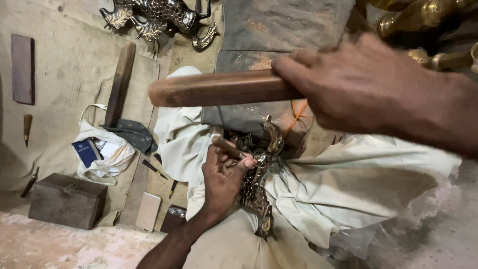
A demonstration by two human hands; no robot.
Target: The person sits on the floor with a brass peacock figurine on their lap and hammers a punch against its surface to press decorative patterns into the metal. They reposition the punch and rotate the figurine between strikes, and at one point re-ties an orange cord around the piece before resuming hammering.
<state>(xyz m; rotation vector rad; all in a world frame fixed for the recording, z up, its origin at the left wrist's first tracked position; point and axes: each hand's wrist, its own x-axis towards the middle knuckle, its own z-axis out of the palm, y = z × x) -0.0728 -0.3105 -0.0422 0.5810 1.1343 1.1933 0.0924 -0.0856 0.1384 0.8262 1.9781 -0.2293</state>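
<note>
A wooden mallet [219, 88] is being gripped overhead by the right hand [358, 84]; a punch [228, 147] is being pinched by the left hand [224, 177] against the brass figurine [256, 187] on white cloth [348, 189]. Fingers are being risked if the blow glances

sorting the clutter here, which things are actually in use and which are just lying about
In use:
right hand gripping the wooden stick
left hand holding a small punch on the brass figure
white cloth beneath it

Lying about:
phone
wooden box
bag
second brass figure

Head camera, looking steeply down, close over lap (single view)
</note>
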